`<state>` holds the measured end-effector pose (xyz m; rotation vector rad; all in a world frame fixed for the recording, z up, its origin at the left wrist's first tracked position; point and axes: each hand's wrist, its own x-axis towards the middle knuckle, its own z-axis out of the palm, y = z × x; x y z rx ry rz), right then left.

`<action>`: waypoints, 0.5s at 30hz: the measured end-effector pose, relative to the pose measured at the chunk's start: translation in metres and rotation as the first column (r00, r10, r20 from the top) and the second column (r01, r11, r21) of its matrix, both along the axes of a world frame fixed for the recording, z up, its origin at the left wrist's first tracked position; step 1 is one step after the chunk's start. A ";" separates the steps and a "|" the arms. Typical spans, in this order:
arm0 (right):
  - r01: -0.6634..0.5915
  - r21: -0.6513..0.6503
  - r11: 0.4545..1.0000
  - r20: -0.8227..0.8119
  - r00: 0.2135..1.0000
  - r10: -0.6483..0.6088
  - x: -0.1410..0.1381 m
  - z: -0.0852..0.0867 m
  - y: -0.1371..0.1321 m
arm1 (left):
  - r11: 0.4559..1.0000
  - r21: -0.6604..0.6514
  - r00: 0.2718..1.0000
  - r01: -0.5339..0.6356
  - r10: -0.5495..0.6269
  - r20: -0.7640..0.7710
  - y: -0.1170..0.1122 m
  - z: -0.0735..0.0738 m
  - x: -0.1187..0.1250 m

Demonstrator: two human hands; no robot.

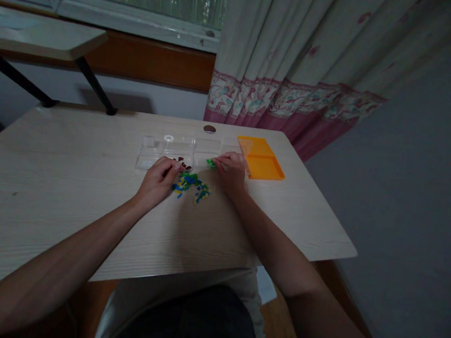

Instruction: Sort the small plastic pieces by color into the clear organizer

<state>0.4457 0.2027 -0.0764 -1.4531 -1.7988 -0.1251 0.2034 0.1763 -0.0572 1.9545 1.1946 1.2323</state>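
My left hand (157,182) is closed in a pinch at the near edge of a clear plastic compartment tray (207,145), beside dark brown pieces (186,167) lying in one compartment. What its fingertips hold, if anything, is too small to make out. Over the tray's right part, my right hand (231,172) is also closed in a pinch, its fingertips next to small green pieces (211,163) in another compartment. Whether a piece is between those fingers cannot be seen. A loose pile of tiny blue, green and yellow pieces (190,182) lies on the table between the hands.
An orange tray (265,167) lies to the right of the clear one, partly overlapped by it. A brown round object (209,129) sits behind, near the table's (71,188) back edge. A raised shelf (44,35) stands at the back left, and a curtain (278,90) hangs behind.
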 end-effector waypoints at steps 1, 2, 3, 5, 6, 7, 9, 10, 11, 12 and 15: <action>0.003 0.000 1.000 0.004 1.000 -0.003 0.000 0.000 0.000 | 1.000 -0.002 1.000 -0.003 0.003 -0.005 0.000 0.001 0.000; 0.006 0.001 1.000 0.008 1.000 -0.006 0.000 0.000 0.000 | 1.000 -0.001 1.000 -0.004 0.004 -0.011 -0.001 0.002 0.000; 0.009 0.003 1.000 0.009 1.000 -0.009 0.000 0.000 0.000 | 1.000 0.003 1.000 -0.005 0.005 -0.017 -0.001 0.002 -0.001; 0.007 0.007 1.000 0.007 1.000 -0.007 -0.001 0.001 0.000 | 1.000 0.019 0.999 -0.010 0.010 -0.033 -0.001 0.001 -0.002; 0.004 0.008 1.000 0.004 1.000 -0.004 -0.001 0.001 0.000 | 1.000 0.028 0.999 -0.010 0.011 -0.048 0.000 0.001 -0.002; 0.001 0.009 1.000 0.001 1.000 -0.001 -0.001 0.001 -0.001 | 0.999 0.039 0.998 -0.007 0.009 -0.068 0.000 -0.001 -0.003; 0.000 0.009 1.000 -0.001 1.000 0.000 -0.001 0.002 -0.001 | 0.997 0.070 0.991 0.022 -0.013 -0.134 0.001 -0.003 -0.004; 0.002 0.008 1.000 0.000 1.000 -0.002 -0.001 0.002 -0.001 | 0.994 0.094 0.984 0.048 -0.031 -0.177 0.001 -0.004 -0.004; 0.004 0.008 1.000 0.001 1.000 -0.004 -0.001 0.002 -0.001 | 0.990 0.122 0.973 0.077 -0.048 -0.225 0.000 -0.004 -0.004; 0.004 0.009 1.000 0.002 1.000 -0.004 -0.001 0.002 -0.002 | 0.983 0.152 0.959 0.105 -0.060 -0.275 -0.001 -0.004 -0.003; -0.001 0.016 1.000 0.003 1.000 0.001 0.000 0.002 -0.001 | 0.964 0.211 0.897 0.163 -0.056 -0.439 -0.007 -0.002 -0.002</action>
